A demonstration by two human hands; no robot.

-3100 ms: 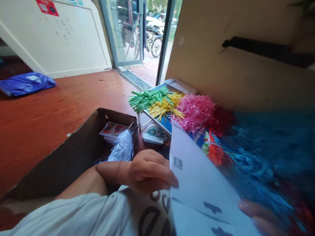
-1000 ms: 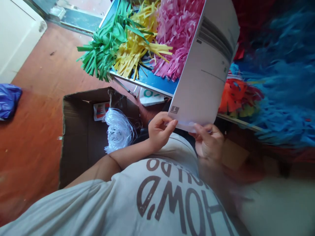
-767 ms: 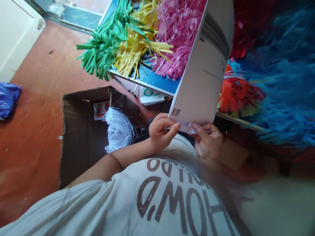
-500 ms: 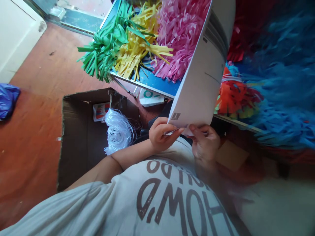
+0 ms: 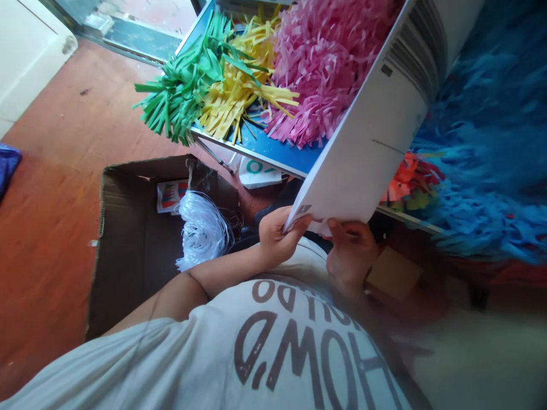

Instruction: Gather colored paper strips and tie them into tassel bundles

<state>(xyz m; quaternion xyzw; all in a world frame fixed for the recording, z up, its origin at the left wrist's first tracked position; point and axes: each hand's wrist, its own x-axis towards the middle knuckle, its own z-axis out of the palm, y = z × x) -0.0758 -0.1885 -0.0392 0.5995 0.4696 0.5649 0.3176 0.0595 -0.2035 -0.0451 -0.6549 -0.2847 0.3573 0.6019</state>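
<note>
Centrally, the left hand (image 5: pixel 278 234) and right hand (image 5: pixel 351 253) grip the near edge of a smooth, curving white paper sheet with grey printed stripes (image 5: pixel 363 136), which rises toward one o'clock, tilted further clockwise than before. Crinkled pink streamers (image 5: pixel 327 62) lie at twelve o'clock; the pale shirt (image 5: pixel 188 356) at six reads "HOW'D".

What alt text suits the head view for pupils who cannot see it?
A left hand and a right hand hold white printed paper. Green fringe, yellow fringe and pink fringe lie on a blue table; a brown cardboard box holds white string.
</note>
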